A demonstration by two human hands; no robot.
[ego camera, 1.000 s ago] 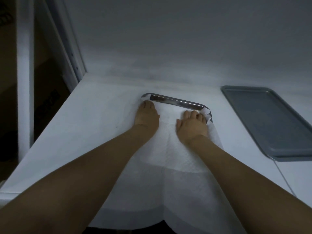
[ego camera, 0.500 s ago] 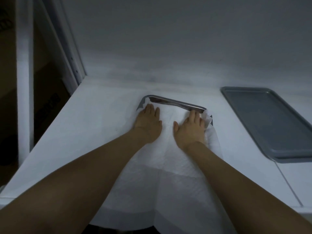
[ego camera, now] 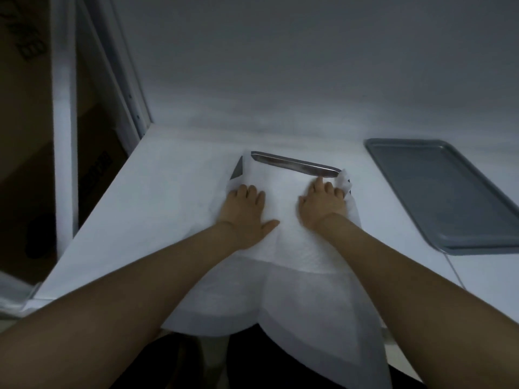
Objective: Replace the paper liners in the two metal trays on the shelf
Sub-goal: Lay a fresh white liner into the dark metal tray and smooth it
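A white paper liner lies over a shiny metal tray at the middle of the white shelf, and only the tray's far rim and a left corner show. The liner's near end hangs over the shelf's front edge. My left hand presses flat on the paper at the tray's left side, thumb spread out. My right hand presses the paper near the far right corner, where the paper is crumpled up. A second metal tray, bare and grey, lies to the right.
The white shelf ends at a back wall. A white upright post and a slanted frame stand at the left, with dark cardboard boxes beyond. A thin seam runs across the shelf below the grey tray.
My left hand has slid back toward me along the tray's left side, uncovering the tray's left corner. My right hand stayed near the far right corner, where the paper bunched up.
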